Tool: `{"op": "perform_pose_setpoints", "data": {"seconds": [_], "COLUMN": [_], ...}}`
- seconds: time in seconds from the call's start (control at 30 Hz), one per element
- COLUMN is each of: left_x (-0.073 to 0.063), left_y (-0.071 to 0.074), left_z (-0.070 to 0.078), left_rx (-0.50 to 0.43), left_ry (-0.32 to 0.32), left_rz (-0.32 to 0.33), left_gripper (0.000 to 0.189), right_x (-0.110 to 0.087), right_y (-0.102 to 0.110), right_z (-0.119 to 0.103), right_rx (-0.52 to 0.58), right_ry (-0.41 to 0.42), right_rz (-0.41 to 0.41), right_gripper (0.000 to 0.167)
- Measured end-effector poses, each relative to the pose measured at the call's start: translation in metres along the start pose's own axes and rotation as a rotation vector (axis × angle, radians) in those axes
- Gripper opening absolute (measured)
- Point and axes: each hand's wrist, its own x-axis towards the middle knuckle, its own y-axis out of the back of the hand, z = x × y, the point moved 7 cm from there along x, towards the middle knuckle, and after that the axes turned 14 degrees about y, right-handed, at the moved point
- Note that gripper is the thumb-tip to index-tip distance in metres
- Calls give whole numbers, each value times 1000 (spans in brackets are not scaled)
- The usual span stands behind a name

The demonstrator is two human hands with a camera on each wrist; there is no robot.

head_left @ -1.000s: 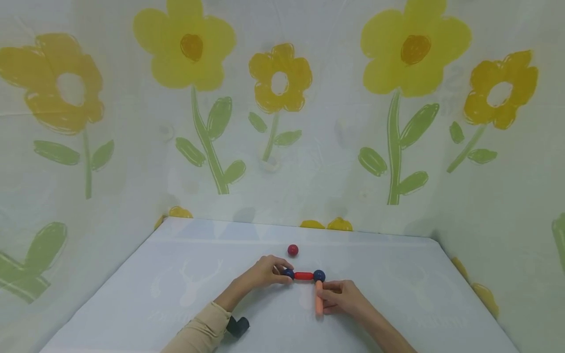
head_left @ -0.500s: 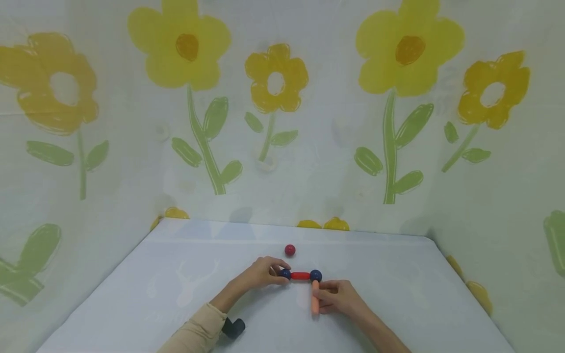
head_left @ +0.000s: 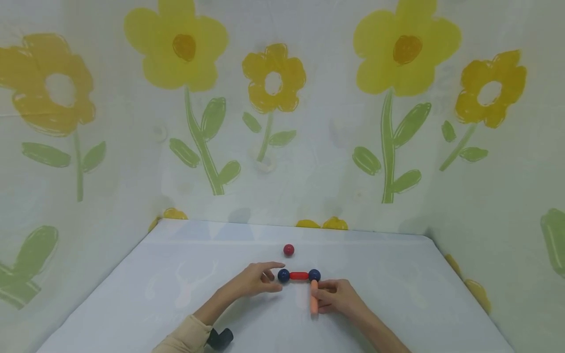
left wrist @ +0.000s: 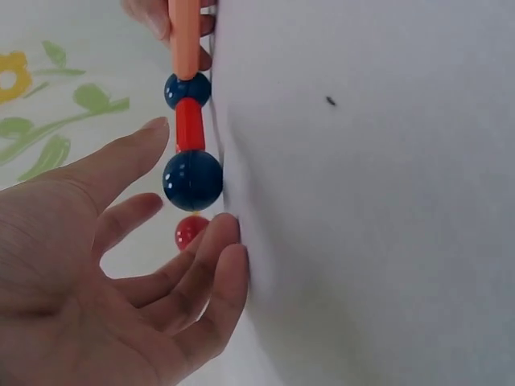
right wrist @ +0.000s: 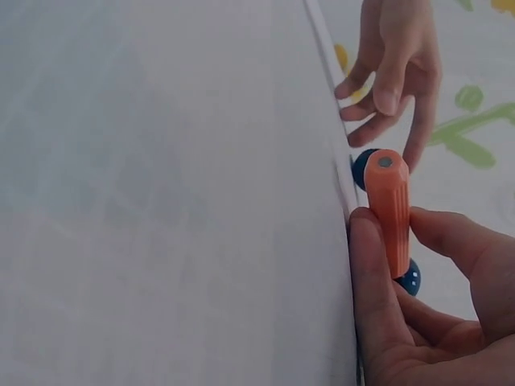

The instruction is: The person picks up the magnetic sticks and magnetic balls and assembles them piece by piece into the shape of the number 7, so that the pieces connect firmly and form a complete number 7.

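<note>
Two dark blue balls, a left one (head_left: 284, 275) and a right one (head_left: 314, 275), are joined by a short red rod (head_left: 299, 276) on the table. From the right ball an orange rod (head_left: 314, 299) runs toward the near edge. My right hand (head_left: 337, 296) pinches this orange rod between thumb and fingers; its end shows a small grey disc in the right wrist view. Around the left ball, my left hand (head_left: 256, 279) is spread, thumb and fingers apart from it. A red ball (head_left: 289, 250) lies farther back, behind the joined pieces.
The white table (head_left: 397, 274) is bounded by a flower-printed curtain (head_left: 326, 147) at the back and both sides. A dark cylindrical object (head_left: 225, 337) appears by my left sleeve (head_left: 185, 336).
My left hand has let go of the left blue ball and drawn back a little to the left, its fingers spreading. The right hand keeps its pinch on the orange rod.
</note>
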Motion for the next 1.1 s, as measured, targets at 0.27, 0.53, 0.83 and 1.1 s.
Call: {"op": "perform_pose_setpoints", "data": {"seconds": [0.27, 0.53, 0.83, 1.1], "left_x": [-20, -28, -18, -8], "left_y": [-1, -18, -41, -51], "left_z": [2, 21, 33, 40], "left_rx": [29, -55, -206, -346], "left_ry": [29, -8, -31, -36], "left_rz": [-62, -161, -240, -305], "left_gripper": [56, 47, 45, 47], "right_x": [0, -1, -2, -2], "right_y": [2, 0, -2, -2], "right_z": [-2, -3, -3, -3], "right_rx": [-10, -28, -28, -6], "right_ry": [-13, 10, 21, 47], "right_rz": [16, 5, -8, -28], "right_gripper": [65, 67, 67, 67]}}
